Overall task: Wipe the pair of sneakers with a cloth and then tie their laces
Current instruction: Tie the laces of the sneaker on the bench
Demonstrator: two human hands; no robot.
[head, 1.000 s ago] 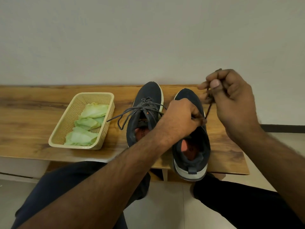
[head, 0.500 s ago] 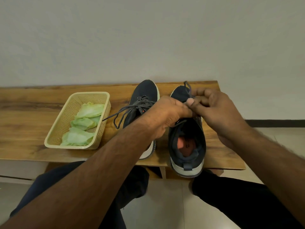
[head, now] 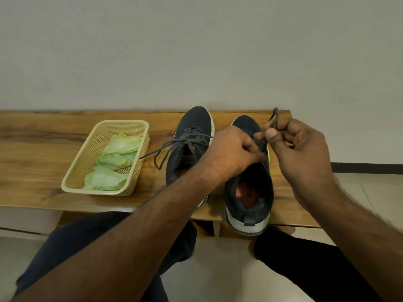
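Two dark navy sneakers stand side by side on a wooden bench (head: 43,140), toes toward the wall. The left sneaker (head: 192,127) has grey laces trailing loose to its left. Over the right sneaker (head: 248,192), my left hand (head: 233,151) grips its lace near the eyelets. My right hand (head: 303,147) pinches a loop of the same lace (head: 275,115), which sticks up above my fingers. The two hands nearly touch. Where the laces cross is hidden by my fingers.
A beige plastic basket (head: 87,153) holding several pale green cloths (head: 113,162) sits on the bench, left of the sneakers. A plain wall rises right behind the bench. My knees and the tiled floor lie below the bench's front edge.
My right hand came down and left from its raised pull to meet the left hand over the right sneaker, and now holds a lace loop upright. The left sneaker has not moved.
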